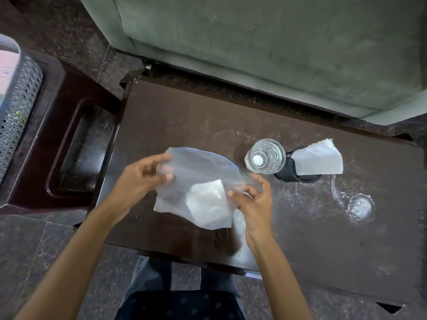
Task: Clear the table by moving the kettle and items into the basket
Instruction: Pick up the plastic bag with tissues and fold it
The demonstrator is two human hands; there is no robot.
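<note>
Dark, scratched worktop is stretching out in front of a grey-green sofa, and it is far from cleared. Over its middle, the left grip is pinching the upper left edge of a translucent plastic bag, the right grip is pinching its right edge, and a white wad is showing through the film. Just beside it a clear bottle is standing upright, touching a black mesh holder stuffed with white paper. No kettle is showing anywhere. The mesh basket is sitting well apart at the far left, its contents too blurred to name. I'm judging bag, bottle and holder as all waiting to go in.
</note>
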